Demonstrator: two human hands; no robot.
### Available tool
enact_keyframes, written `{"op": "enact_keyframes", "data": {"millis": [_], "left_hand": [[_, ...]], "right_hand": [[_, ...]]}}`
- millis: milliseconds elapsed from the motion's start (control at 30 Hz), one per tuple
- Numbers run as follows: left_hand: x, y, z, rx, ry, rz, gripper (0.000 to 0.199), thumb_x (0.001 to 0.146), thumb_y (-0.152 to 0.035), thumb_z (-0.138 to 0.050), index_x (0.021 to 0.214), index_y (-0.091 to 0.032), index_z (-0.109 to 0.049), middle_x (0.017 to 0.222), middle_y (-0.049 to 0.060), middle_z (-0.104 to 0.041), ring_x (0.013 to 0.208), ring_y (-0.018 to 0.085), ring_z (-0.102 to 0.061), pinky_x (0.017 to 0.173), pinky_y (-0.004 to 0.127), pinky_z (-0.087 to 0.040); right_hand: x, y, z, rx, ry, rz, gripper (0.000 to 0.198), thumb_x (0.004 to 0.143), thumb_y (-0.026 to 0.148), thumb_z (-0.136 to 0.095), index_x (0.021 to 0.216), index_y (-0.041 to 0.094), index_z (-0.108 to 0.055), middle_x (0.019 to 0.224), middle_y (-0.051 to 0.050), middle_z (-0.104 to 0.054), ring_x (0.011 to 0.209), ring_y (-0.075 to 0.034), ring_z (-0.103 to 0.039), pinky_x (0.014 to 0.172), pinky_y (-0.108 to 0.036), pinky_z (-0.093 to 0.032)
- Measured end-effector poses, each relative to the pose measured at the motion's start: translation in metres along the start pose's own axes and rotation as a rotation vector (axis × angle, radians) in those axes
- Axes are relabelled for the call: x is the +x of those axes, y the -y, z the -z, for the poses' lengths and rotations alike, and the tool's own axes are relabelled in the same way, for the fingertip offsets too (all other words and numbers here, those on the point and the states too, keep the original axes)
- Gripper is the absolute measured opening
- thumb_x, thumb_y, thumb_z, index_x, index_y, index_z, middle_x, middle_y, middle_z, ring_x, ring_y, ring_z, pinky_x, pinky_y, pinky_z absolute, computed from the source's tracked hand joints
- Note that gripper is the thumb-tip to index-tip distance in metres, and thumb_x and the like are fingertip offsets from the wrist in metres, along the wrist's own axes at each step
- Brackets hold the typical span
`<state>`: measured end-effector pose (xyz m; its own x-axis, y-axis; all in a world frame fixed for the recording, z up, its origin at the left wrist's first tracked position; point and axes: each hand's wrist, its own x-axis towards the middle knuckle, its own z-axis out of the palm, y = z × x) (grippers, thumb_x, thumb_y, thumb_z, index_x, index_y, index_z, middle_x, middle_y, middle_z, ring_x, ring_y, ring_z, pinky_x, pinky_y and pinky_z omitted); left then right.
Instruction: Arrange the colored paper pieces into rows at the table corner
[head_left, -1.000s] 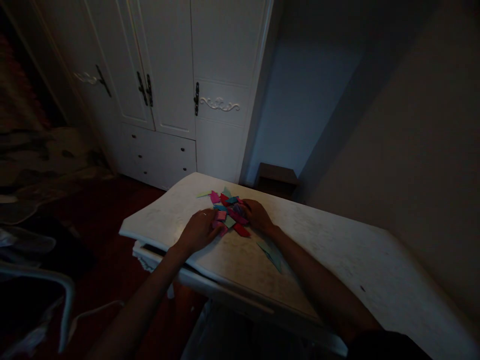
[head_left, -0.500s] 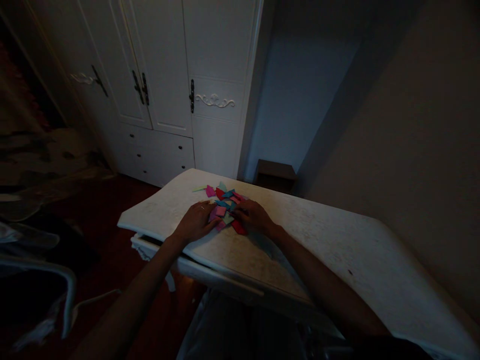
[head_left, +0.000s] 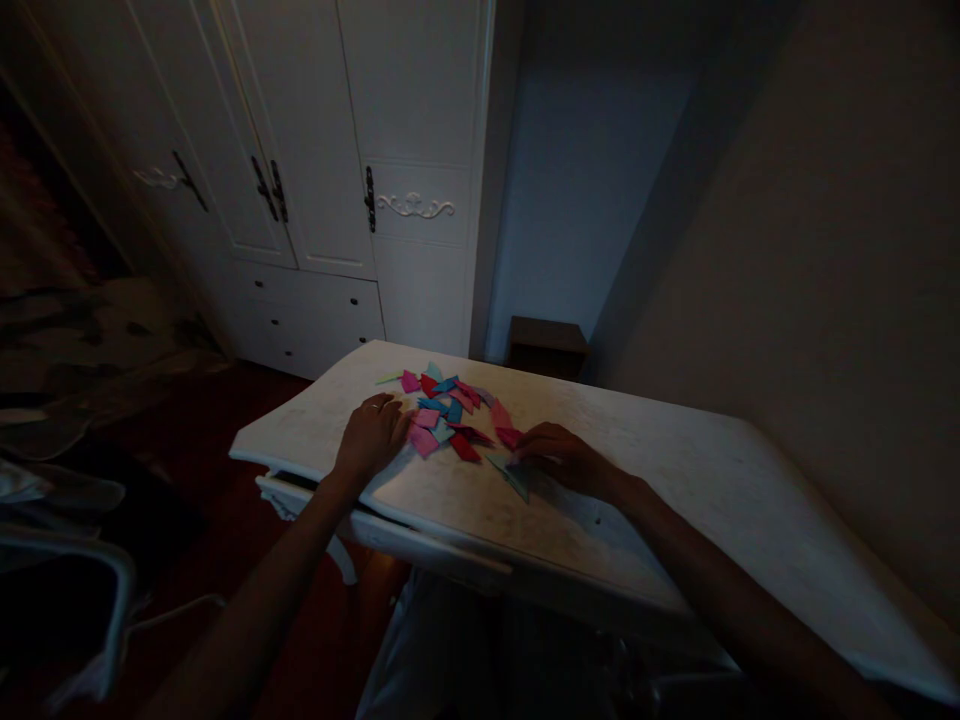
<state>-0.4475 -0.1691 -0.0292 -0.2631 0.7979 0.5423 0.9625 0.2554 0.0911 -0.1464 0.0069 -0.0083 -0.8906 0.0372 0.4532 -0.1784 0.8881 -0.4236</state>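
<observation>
Folded paper pieces (head_left: 436, 428) in pink, red, blue and pale green lie in a loose cluster on the white table (head_left: 645, 440). My left hand (head_left: 369, 435) rests at the cluster's left edge, fingers extended and slightly bent, its fingertips beside the pink pieces. Right of the cluster, my right hand (head_left: 564, 456) has its fingers drawn together at a pale green folded paper piece (head_left: 511, 478). A pink folded piece (head_left: 501, 418) reaches to the same fingertips. The dim light hides how firmly they grip.
A white wardrobe (head_left: 420, 120) with dark handles stands behind the table. A small brown cabinet (head_left: 549, 338) sits by the far wall. Under the tabletop at the front left is a partly pulled drawer (head_left: 420, 535). A pale chair frame (head_left: 112, 570) is at the left.
My right hand has moved right, away from the cluster, and pink and pale green pieces now lie spread by it. My left hand has drawn back slightly left. The view has shifted a little.
</observation>
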Motion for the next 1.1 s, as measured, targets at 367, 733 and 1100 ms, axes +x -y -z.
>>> {"op": "enact_keyframes", "data": {"millis": [367,733,1100], "left_hand": [[-0.003,-0.010,0.008,-0.007,-0.045,0.041,0.039,0.093,-0.039,-0.037,0.107,-0.015,-0.065,0.114,0.016,-0.064,0.112,0.029,-0.055,0.095,0.048,-0.046],[-0.008,-0.069,0.003,-0.126,0.098,-0.253,0.031,0.092,-0.038,-0.047,0.107,-0.020,-0.067,0.115,0.011,-0.066,0.116,0.026,-0.056,0.098,0.044,-0.044],[-0.009,-0.065,-0.007,0.100,0.108,-0.061,0.040,0.093,-0.038,-0.046,0.120,-0.015,-0.063,0.129,0.019,-0.059,0.124,0.030,-0.053,0.102,0.047,-0.043]], "right_hand": [[-0.034,0.021,-0.010,-0.035,0.038,0.054,0.037,0.087,0.042,-0.063,0.121,0.027,-0.063,0.127,-0.011,-0.061,0.120,-0.027,-0.055,0.098,-0.046,-0.047],[-0.010,-0.005,-0.042,-0.242,0.006,0.096,0.028,0.093,0.020,-0.049,0.116,0.019,-0.065,0.130,-0.018,-0.059,0.122,-0.029,-0.055,0.098,-0.048,-0.049],[0.041,-0.029,-0.063,-0.256,0.075,0.137,0.042,0.092,0.020,-0.050,0.133,0.011,-0.051,0.144,-0.020,-0.045,0.138,-0.027,-0.037,0.109,-0.046,-0.041]]}}
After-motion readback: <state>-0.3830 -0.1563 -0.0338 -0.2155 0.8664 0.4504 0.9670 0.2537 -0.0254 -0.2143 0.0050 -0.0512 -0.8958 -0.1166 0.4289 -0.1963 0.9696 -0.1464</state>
